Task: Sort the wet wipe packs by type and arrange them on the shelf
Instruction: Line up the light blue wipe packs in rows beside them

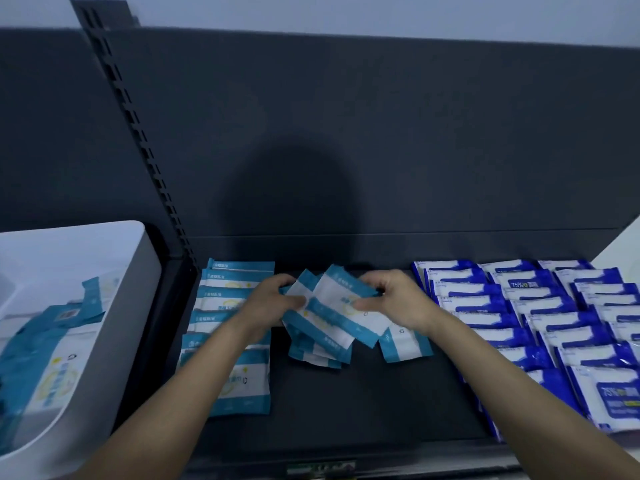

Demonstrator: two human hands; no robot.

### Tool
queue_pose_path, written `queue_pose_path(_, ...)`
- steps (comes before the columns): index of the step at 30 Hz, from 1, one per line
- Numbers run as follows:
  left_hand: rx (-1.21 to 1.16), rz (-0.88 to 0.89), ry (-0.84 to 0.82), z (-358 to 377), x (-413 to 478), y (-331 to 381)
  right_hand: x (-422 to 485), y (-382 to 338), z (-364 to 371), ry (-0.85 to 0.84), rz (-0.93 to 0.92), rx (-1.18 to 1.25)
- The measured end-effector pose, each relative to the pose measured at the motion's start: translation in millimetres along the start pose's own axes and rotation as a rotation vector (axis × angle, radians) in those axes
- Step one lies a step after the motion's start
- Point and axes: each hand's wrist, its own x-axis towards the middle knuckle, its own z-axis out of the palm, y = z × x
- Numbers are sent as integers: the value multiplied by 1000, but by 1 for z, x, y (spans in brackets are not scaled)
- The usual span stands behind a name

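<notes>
Blue packs (540,306) are arranged at right. Loose teal packs (337,327) are clasped by left hand (273,303) and right hand (394,299); more are left in the bin (138,306).

Limbs as I see them on my remote feed. Bare left hand (273,301) and bare right hand (396,299), each continuous with an uncovered forearm: slender left forearm (194,386), slender right forearm (512,379), unclothed from wrist to lower frame edge. Blur softens nails and knuckles.
</notes>
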Motion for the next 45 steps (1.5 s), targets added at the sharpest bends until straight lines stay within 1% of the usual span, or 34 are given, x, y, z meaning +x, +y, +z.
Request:
queue_pose_path(4, -7, 22, 48, 7, 0, 2, 5, 4, 20, 45, -49, -350)
queue_pose_path(6, -33, 38, 55, 5, -1, 0, 4, 6, 23, 48, -23, -380)
queue_pose_path(9, -73, 66, 88, 7, -1, -3, 2, 8, 25, 28, 64, -262)
queue_pose_path(11, -175, 73, 114, 11, -2, -5, 2, 9, 26, 47, 122, -170)
queue_pose_path(12, -245, 68, 118, 12, -3, -4, 3, 10, 26, 87, 153, -122)
queue_pose_path(13, -315, 63, 114, 13, -3, -4, 3, 12, 27, 151, 188, -37)
queue_pose_path(15, -413, 65, 79, 16, -3, -2, 2, 10, 30, 260, 287, 251)
queue_pose_path(17, -420, 90, 31, 21, -4, 1, 4, 9, 34, 292, 368, 495)
queue_pose_path(19, -391, 116, 21, 25, -3, 5, 5, 7, 37, 277, 381, 549)
queue_pose_path(21, -356, 122, 46, 25, 0, 9, 4, 6, 35, 252, 384, 535)
queue_pose_path(24, -212, 124, 88, 20, 5, 7, 4, 9, 26, 239, 327, 450)
queue_pose_path(25, -137, 142, 116, 18, 8, 7, 5, 8, 22, 269, 260, 342)
queue_pose_path(27, 14, 208, 169, 12, 12, 9, 9, 6, 12, 313, 39, -42)
queue_pose_path(29, 107, 262, 173, 7, 15, 14, 14, 2, 3, 272, -152, -399)
queue_pose_path(30, 135, 284, 157, 6, 15, 17, 18, -1, 0, 256, -225, -536)
queue_pose_path(32, 209, 339, 102, 7, 15, 24, 26, -7, -3, 215, -333, -691)
queue_pose_path(33, 252, 370, 76, 9, 15, 26, 28, -11, -3, 174, -356, -703)
queue_pose_path(34, 281, 398, 58, 10, 16, 26, 28, -16, -3, 105, -335, -678)
queue_pose_path(36, 299, 426, 43, 12, 18, 22, 28, -17, -3, -24, -216, -593)
queue_pose_path(38, 320, 422, 35, 15, 18, 16, 29, -14, -3, -88, -138, -587)
queue_pose_path(40, 272, 390, 28, 19, 15, 9, 29, -10, -3, -136, -134, -627)
queue_pose_path(42, 157, 305, 59, 21, 14, 5, 29, -8, -4, -103, -119, -611)
queue_pose_path(43, 133, 252, 96, 21, 16, 4, 30, -6, -6, -43, -113, -578)
queue_pose_path(44, 167, 204, 137, 19, 18, 3, 31, -5, -8, 38, -107, -533)
queue_pose_path(45, 260, 164, 175, 17, 19, 2, 31, -4, -12, 130, -90, -465)
